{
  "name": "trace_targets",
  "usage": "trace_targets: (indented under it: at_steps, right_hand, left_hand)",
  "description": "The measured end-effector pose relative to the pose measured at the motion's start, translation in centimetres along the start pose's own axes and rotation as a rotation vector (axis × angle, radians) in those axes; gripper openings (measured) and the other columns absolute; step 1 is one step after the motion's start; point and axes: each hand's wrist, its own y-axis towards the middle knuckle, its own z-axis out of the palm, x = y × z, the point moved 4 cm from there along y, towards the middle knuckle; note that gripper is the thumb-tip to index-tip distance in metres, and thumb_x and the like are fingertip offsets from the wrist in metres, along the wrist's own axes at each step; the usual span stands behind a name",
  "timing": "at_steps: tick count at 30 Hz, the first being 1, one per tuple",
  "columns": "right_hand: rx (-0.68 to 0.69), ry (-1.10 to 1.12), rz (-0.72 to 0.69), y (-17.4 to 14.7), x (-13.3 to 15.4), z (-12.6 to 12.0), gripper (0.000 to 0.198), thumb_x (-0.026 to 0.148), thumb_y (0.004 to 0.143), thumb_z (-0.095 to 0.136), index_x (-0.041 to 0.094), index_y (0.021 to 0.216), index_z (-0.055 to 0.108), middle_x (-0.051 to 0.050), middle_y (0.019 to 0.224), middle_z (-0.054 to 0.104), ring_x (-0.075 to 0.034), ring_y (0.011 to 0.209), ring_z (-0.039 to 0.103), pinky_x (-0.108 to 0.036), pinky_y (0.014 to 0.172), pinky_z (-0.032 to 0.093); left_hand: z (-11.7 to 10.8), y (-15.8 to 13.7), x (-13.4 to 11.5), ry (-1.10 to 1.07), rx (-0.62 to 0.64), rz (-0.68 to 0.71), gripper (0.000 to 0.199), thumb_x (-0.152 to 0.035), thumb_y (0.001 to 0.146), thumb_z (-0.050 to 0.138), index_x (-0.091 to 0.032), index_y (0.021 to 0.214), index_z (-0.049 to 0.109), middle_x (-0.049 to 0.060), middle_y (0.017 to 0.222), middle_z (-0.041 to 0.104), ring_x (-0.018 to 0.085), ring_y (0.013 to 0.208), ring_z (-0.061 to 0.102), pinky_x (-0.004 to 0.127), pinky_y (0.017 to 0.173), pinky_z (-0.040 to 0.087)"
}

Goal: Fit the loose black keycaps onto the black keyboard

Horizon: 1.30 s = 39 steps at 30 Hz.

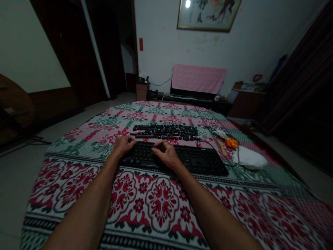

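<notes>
A black keyboard (205, 163) with its keycaps off lies on the patterned bedspread in front of me. My left hand (124, 145) is closed on its far left corner, with thumb and fingers at the edge. Over the left-middle part of the board, my right hand (166, 152) pinches something small and dark; its kind is too dim to make out. Just beyond the keyboard, loose black keycaps (166, 130) lie in rows, several of them close together. My right hand and forearm hide part of the board.
Right of the keyboard are a white cloth or bag (249, 158), an orange bundle (231, 142), a flat wooden piece (222, 147) and a dark cable (238, 156). The bedspread (162, 205) spreads underneath. At the far wall, a pink cloth (199, 78) covers a dark screen.
</notes>
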Motion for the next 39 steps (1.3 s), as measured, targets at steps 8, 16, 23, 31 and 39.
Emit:
trace_targets:
  at_steps: [8,16,23,31,39]
  right_hand:
    - [0.020,0.063,0.024,0.1,-0.4,-0.7,0.024,0.036,0.072,0.064,0.017,0.086,0.058,-0.002,0.077,0.063,-0.014,0.068,0.059,-0.027,0.068,0.049]
    - [0.189,-0.133,-0.128,0.2,2.3,1.5,0.023,0.027,0.083,0.051,0.016,0.101,0.059,-0.001,0.078,0.061,-0.013,0.070,0.055,-0.025,0.068,0.044]
    - [0.301,-0.259,-0.191,1.0,2.3,2.7,0.017,0.024,0.083,0.051,0.014,0.088,0.063,-0.003,0.078,0.062,-0.015,0.071,0.054,-0.025,0.067,0.042]
    - [0.211,-0.256,-0.234,1.1,2.2,2.3,0.021,0.030,0.085,0.051,0.018,0.094,0.066,-0.002,0.081,0.065,-0.015,0.072,0.058,-0.026,0.069,0.045]
    - [0.110,-0.248,-0.189,0.3,1.2,1.1,0.027,0.023,0.078,0.057,0.016,0.103,0.065,-0.007,0.093,0.069,-0.018,0.083,0.063,-0.032,0.079,0.049]
  left_hand:
    - [0.2,0.2,0.1,-0.079,0.053,-0.006,0.036,-0.042,0.073,0.056,-0.018,0.094,0.072,0.006,0.084,0.071,0.021,0.081,0.063,0.027,0.072,0.044]
    - [-3.1,-1.1,-3.8,-0.529,0.326,0.190,0.048,-0.043,0.059,0.071,-0.015,0.098,0.071,0.004,0.084,0.067,0.017,0.074,0.060,0.025,0.065,0.045]
    - [-2.0,-3.1,-6.5,-0.768,0.499,0.258,0.050,-0.039,0.058,0.073,-0.012,0.100,0.068,0.004,0.085,0.067,0.017,0.079,0.060,0.027,0.072,0.046]
    - [-2.6,-3.2,-5.9,-0.742,0.398,0.217,0.038,-0.042,0.064,0.067,-0.014,0.089,0.063,0.002,0.077,0.064,0.015,0.070,0.058,0.024,0.062,0.044]
    - [-3.4,-3.9,-5.3,-0.659,0.535,0.207,0.028,-0.036,0.063,0.066,-0.016,0.080,0.057,-0.004,0.065,0.056,0.010,0.059,0.050,0.022,0.055,0.038]
